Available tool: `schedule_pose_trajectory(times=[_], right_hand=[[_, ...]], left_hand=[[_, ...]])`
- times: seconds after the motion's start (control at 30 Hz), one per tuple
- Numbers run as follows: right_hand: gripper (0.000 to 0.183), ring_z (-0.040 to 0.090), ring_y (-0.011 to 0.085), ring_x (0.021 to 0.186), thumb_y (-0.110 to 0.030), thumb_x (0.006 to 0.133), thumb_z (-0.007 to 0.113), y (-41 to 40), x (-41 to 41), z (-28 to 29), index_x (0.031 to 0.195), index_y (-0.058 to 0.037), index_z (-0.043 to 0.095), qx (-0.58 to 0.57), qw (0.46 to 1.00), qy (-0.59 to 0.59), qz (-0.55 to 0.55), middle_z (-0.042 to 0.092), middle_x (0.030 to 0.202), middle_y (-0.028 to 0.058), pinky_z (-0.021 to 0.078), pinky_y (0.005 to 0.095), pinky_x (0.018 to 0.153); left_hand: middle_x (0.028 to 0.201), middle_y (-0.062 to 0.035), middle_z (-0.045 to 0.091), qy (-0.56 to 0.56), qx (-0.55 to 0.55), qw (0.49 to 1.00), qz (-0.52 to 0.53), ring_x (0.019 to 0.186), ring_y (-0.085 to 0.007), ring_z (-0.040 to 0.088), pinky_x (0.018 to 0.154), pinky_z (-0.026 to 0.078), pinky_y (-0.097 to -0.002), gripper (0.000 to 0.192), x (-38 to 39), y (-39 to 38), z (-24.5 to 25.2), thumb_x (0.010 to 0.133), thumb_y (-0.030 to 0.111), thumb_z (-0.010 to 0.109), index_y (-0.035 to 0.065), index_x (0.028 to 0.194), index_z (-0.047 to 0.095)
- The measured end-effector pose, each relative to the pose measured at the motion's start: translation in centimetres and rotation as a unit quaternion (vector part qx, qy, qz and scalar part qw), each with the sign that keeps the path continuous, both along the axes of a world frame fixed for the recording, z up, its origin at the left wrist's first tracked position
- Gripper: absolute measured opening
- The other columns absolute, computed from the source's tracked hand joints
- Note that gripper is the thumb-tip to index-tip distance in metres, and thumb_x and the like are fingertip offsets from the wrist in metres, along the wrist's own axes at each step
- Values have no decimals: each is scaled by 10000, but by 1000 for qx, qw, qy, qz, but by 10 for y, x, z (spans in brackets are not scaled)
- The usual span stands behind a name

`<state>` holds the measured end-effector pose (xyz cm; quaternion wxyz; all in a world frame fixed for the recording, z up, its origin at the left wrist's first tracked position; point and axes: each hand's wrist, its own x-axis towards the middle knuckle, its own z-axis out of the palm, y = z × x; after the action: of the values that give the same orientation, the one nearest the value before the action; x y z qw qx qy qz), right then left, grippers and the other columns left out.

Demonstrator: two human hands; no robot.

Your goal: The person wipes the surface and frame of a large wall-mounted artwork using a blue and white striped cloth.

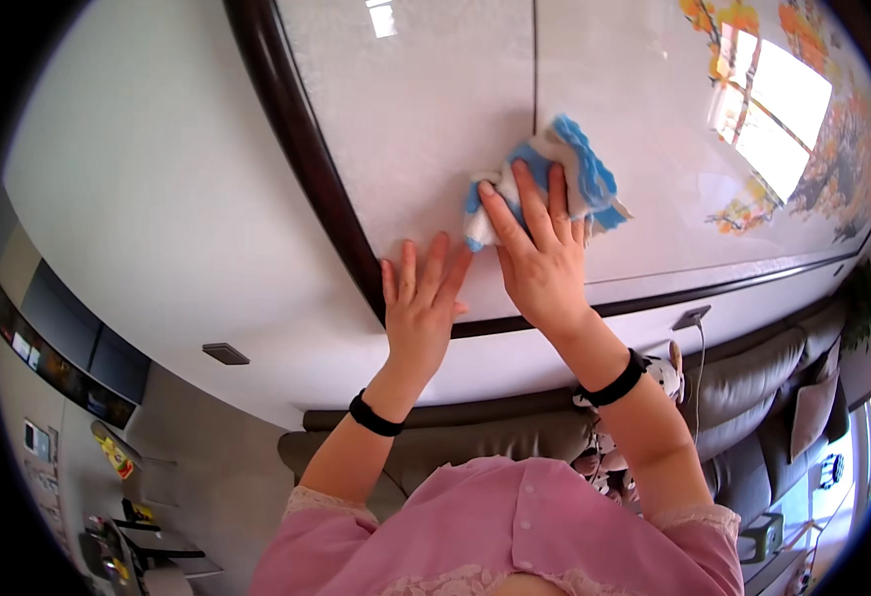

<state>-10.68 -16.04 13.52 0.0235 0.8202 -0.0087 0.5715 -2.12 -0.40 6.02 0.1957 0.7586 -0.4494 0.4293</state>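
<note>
A blue-and-white cloth (592, 167), bunched and folded, lies against the glossy face of a large framed wall picture (435, 97). My right hand (547, 253) presses it there with spread fingers, covering part of it. Lower and to the left, my left hand (420, 298) rests flat at the picture's bottom corner, fingers apart and holding nothing. Its outer fingers are by the dark wooden frame (316, 156), and its index fingertip is close to the cloth's lower edge. Each wrist wears a black band.
Below the picture stands a brown leather sofa (473, 439) with a spotted plush toy (663, 376) on it. A white cord (700, 387) hangs from a wall outlet (691, 316). A wall switch (225, 354) is at left. Window light reflects off the picture's right side.
</note>
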Motion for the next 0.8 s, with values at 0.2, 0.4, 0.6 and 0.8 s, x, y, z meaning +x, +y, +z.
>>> schedule_pose_trajectory(times=[0.2, 0.4, 0.6, 0.8], right_hand=[[578, 429, 364, 1372, -104, 836, 655, -2, 1, -27, 1388, -267, 599, -36, 999, 27, 1, 490, 1491, 69, 320, 515, 1087], [573, 442, 365, 1359, -89, 847, 625, -10, -12, -54, 1393, -263, 596, -49, 994, 97, -19, 500, 1475, 73, 352, 505, 1054], [605, 419, 369, 1389, -68, 835, 636, -4, -26, -40, 1401, -278, 591, -76, 988, 131, -32, 461, 1515, 56, 330, 523, 1103], [562, 419, 359, 1396, -82, 851, 616, 3, -21, 56, 1387, -248, 599, -110, 987, 112, -20, 456, 1520, 69, 334, 526, 1114]], left_hand=[[1607, -110, 333, 2, -14, 999, -35, 1496, -400, 248, 1135, 293, -634, 838, 6, 12, 0, 676, 235, 854, 145, 1443, 529], [1616, -176, 294, -47, -39, 998, -27, 1504, -419, 217, 1161, 232, -618, 820, 7, 19, 2, 822, 401, 786, 83, 1498, 450], [1627, -253, 213, -25, -75, 995, 65, 1522, -437, 121, 1194, 107, -606, 863, 14, 20, 8, 887, 438, 711, -11, 1529, 350], [1601, -220, 310, -111, -76, 978, 158, 1526, -413, 120, 1198, 84, -606, 829, 23, 6, 5, 933, 610, 553, 6, 1488, 435]])
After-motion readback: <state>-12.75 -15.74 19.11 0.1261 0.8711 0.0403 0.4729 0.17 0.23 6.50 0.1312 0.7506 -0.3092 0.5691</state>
